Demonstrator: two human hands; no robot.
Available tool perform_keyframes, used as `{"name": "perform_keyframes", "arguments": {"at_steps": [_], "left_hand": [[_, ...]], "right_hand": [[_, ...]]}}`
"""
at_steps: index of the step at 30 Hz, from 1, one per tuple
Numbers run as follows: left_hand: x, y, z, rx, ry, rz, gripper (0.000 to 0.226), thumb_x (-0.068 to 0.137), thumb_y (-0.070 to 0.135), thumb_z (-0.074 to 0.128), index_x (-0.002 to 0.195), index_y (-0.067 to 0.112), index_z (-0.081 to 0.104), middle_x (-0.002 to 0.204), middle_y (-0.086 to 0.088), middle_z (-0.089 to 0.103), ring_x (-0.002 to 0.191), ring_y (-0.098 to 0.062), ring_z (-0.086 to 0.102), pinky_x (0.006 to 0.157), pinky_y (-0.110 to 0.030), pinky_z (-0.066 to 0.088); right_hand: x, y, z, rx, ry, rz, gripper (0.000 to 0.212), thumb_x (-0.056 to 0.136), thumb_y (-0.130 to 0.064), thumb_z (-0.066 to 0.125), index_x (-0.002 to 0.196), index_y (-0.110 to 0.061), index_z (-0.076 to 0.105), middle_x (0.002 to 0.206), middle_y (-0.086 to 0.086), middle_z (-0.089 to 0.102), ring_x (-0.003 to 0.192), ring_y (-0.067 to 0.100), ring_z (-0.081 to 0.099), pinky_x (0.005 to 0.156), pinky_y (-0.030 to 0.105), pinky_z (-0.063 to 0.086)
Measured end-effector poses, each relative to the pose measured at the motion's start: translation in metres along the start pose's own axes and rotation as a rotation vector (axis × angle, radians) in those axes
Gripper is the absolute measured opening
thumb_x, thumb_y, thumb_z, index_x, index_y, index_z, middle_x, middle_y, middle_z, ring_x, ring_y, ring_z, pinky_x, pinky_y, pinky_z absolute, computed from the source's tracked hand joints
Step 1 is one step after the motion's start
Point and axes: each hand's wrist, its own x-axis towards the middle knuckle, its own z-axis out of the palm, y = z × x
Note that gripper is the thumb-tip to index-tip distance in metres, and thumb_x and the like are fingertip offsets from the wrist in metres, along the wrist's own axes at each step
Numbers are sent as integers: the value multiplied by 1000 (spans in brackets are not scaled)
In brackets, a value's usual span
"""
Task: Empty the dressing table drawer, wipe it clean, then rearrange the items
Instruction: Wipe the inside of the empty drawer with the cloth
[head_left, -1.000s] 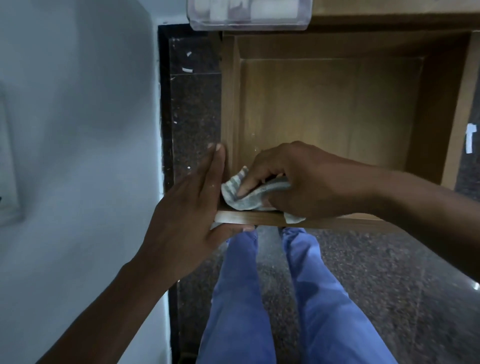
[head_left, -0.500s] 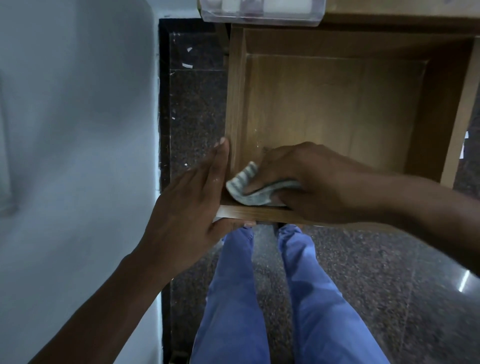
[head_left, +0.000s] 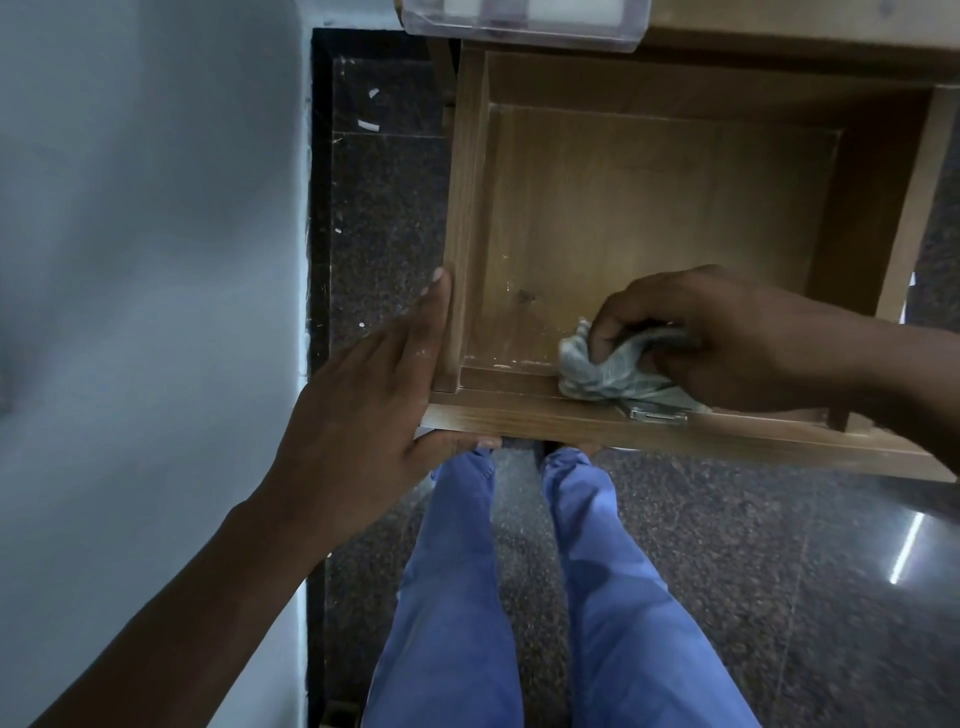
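**Against the drawer's near wall: cloth mid-wipe, left corner unreached**

Along the inside of the drawer (head_left: 623, 223) front wall, a crumpled striped cloth (head_left: 597, 371), pressed onto the floor and against the wall, roughly midway across the drawer's width. Bunched under the right hand (head_left: 727, 338), fingers curled tight over it, thumb side toward the drawer's left wall. Closed grip, then, on the cloth alone; knuckles above the drawer floor, forearm crossing the right rim.

Left of the cloth, a stretch of bare drawer floor with pale specks and a dark smudge (head_left: 525, 296), reaching to the left front corner. Probably the ground for the coming stroke: from the cloth, dirt lying leftward along the front wall and a little toward the back. Long axis of that strip parallel to the drawer front. Right hand plainly the nearer to it, already inside the box.

Outside the drawer's left wall, the left hand (head_left: 374, 410), open and flat, fingers extended along the wood, fingertips part-way along the wall toward the back, thumb hooked under the front panel. Bracing only, holding nothing loose. Likely there to stop the drawer shifting under a sideways push.

Just beside the cloth, on the top edge of the front panel, a small metal fitting (head_left: 655, 413); perhaps a snag for the fabric.

Drawer otherwise bare of contents; a clear plastic box (head_left: 519, 26) above its back edge.
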Motion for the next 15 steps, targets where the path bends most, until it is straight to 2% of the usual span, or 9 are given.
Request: {"name": "perform_keyframes", "arguments": {"at_steps": [3,5,8,11,15], "left_hand": [[0,-1,1,-11,-9,-13,108,83,72,37,165,11,4,141,-9,62,112,-28,68,89,-36,55],[0,-2,1,-12,-19,-13,110,84,72,43,165,13,-1,146,-9,58,116,-29,66,91,-38,55],[-1,-3,1,-18,-29,-7,110,84,65,53,165,12,1,150,-10,55,119,-32,63,90,-41,55],[0,-2,0,-24,-14,-21,107,86,71,45,165,10,6,148,-12,56,120,-32,62,91,-41,54],[-1,-3,2,-29,-13,-12,107,89,73,45,165,8,7,148,-12,57,125,-31,59,95,-41,54]], "right_hand": [[7,9,4,-42,-13,53,47,93,-2,61,126,-35,63,121,-6,68,111,19,64,88,44,58],[18,3,8,-1,-4,55,46,94,-3,61,128,-33,64,120,-8,68,111,18,64,88,39,56],[40,-20,17,162,10,7,40,95,-11,66,127,-34,66,122,-12,68,110,12,65,89,37,56],[58,-37,30,152,67,-45,36,90,-28,75,124,-34,65,118,-13,67,106,11,64,89,37,55],[50,-36,30,142,122,-75,29,88,-23,76,115,-32,69,108,-15,69,96,4,63,79,28,51]]}}
